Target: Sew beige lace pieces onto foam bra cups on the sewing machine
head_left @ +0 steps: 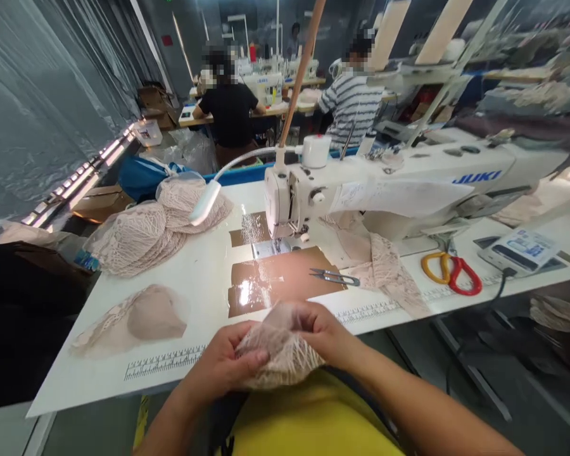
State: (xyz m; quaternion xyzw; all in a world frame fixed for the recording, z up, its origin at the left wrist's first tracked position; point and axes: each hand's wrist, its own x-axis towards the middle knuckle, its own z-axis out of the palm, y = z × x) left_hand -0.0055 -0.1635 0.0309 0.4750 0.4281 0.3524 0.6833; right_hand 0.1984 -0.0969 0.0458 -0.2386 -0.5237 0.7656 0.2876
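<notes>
A beige lace piece (289, 358) is held between my two hands, close to my body at the table's front edge. My left hand (230, 361) grips its left side, thumb on top. At its upper right, my right hand (320, 329) has its fingers closed on the lace. Beyond them stands a white sewing machine (356, 183), its needle area over brown glossy sheets (285, 275). Small thread snips (335, 277) rest on the sheet's right part. One lace cup (152, 313) lies apart at the left, in front of stacked lace cups (133, 237).
Scissors with yellow and red handles (451, 272) lie right of a lace strip (392, 269), near a white box (522, 250). A lamp (205, 202) bends over the table (204, 266). Two people (228, 104) sit at machines behind.
</notes>
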